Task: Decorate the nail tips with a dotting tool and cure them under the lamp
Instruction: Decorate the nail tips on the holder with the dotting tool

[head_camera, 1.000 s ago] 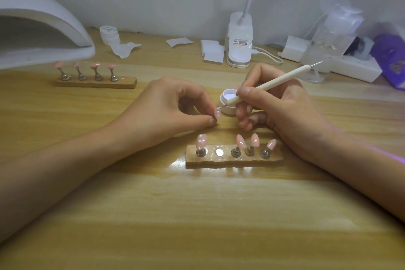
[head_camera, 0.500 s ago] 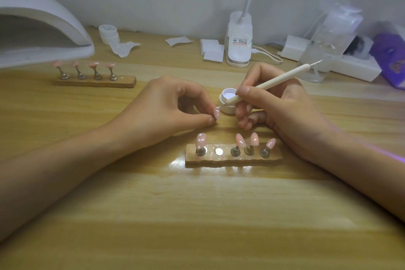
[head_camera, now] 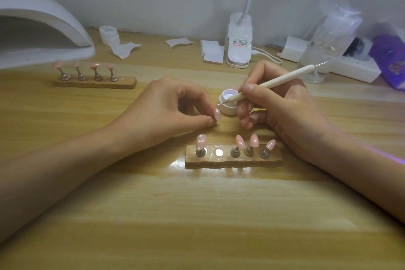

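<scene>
My left hand (head_camera: 166, 107) pinches a pink nail tip (head_camera: 217, 114) on its stand peg between thumb and fingers, just above the table. My right hand (head_camera: 280, 105) grips a cream dotting tool (head_camera: 271, 82) like a pen; its thin tip touches near the top of that nail tip. Behind the tool's tip sits a small open white gel pot (head_camera: 226, 103). In front lies a wooden holder (head_camera: 232, 159) with several pink nail tips on metal pegs and one bare metal socket (head_camera: 219, 152). The leftmost tip (head_camera: 201, 141) has white dots. The white curing lamp (head_camera: 39, 28) stands at far left.
A second wooden holder (head_camera: 96, 82) with several pink tips lies before the lamp. At the back are a closed white jar (head_camera: 109, 35), paper wipes (head_camera: 211, 51), a desk lamp base (head_camera: 238, 41) with cable, a clear pump bottle (head_camera: 328, 37), a power strip (head_camera: 341, 66) and a purple pack (head_camera: 392, 59).
</scene>
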Motion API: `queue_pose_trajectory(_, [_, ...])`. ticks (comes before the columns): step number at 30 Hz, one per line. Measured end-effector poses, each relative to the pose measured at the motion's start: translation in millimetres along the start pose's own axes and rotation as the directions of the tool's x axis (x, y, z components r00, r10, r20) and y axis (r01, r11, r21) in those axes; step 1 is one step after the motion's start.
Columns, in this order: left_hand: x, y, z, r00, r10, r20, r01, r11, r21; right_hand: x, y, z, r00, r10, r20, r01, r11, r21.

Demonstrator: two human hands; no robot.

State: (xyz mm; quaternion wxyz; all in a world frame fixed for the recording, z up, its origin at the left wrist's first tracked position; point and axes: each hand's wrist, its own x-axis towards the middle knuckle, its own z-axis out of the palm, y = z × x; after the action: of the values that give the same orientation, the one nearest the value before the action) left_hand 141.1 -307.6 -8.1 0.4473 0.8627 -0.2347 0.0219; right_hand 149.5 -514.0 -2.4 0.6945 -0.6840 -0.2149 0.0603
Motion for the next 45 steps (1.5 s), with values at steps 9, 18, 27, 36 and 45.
queue_pose_trajectory(9, [-1.1, -2.2, 0.4, 1.000, 0.025, 0.010, -0.025, 1.000, 0.014, 0.6, 0.3, -0.4, 0.998, -0.067, -0.019, 0.068, 0.997, 0.026])
queue_pose_trajectory(18, [-1.3, -2.1, 1.0, 1.000, 0.011, 0.006, -0.011, 1.000, -0.011, 2.0, -0.9, -6.3, 0.971, -0.198, -0.136, 0.189, 0.979, -0.073])
queue_pose_trajectory(27, [-1.5, -4.8, 2.4, 1.000, 0.020, -0.010, -0.019, 1.000, 0.012, 11.5, 3.8, -15.0, 0.987, -0.106, -0.122, 0.067, 0.955, -0.289])
queue_pose_trajectory(36, [-0.6, -4.6, 0.5, 1.000, 0.006, 0.015, -0.006, 1.000, -0.026, 12.2, 5.6, -15.7, 0.992, -0.080, -0.096, 0.050, 0.960, -0.275])
queue_pose_trajectory(45, [0.0, -4.8, 0.3, 1.000, 0.008, 0.008, -0.007, 0.998, -0.055, 13.4, 7.4, -17.9, 0.993, -0.075, -0.090, 0.047, 0.960, -0.275])
